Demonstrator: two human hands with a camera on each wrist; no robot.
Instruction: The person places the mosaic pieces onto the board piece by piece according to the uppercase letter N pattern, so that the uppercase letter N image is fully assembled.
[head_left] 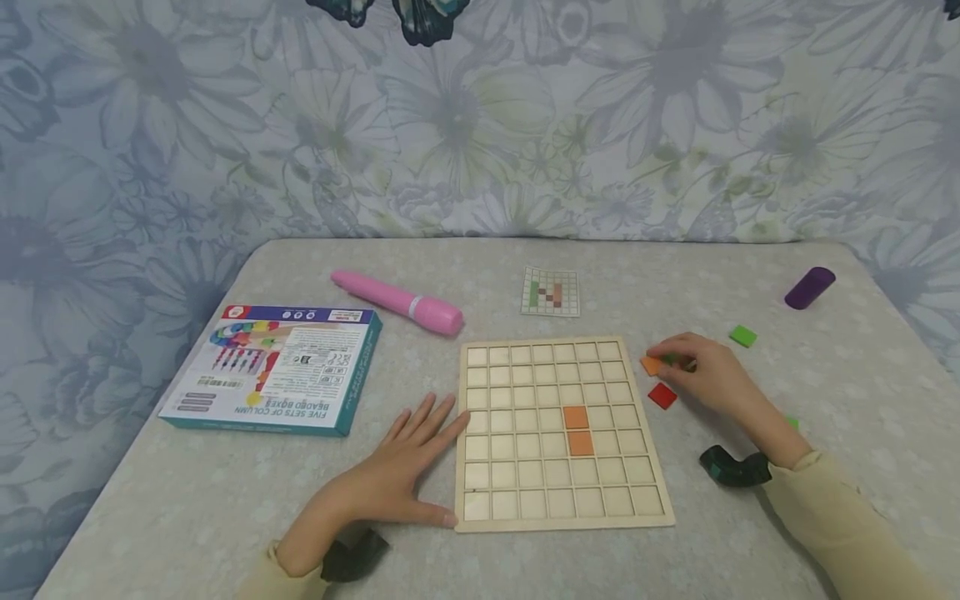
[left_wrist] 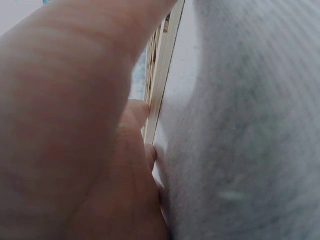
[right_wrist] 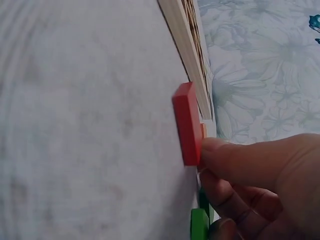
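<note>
My left hand (head_left: 408, 467) lies with fingers spread on the table, its fingertips and thumb at the left edge of a wooden grid board (head_left: 525, 528). Two orange tiles (head_left: 577, 430) sit one above the other in board cells. Right of the board, my right hand (head_left: 701, 375) pinches another orange tile (head_left: 650, 365) between thumb and index finger. A red tile (head_left: 662, 396) lies just nearer to me; in the right wrist view this red tile (right_wrist: 187, 125) partly hides the orange one. Green tiles (right_wrist: 199, 225) show by the curled fingers there.
A small pattern card (head_left: 551, 292) lies behind the board. To the left are a pink pen-shaped tube (head_left: 397, 302) and a boxed bead set (head_left: 270, 371). A green tile (head_left: 742, 336) and a purple cylinder (head_left: 810, 287) lie at the far right.
</note>
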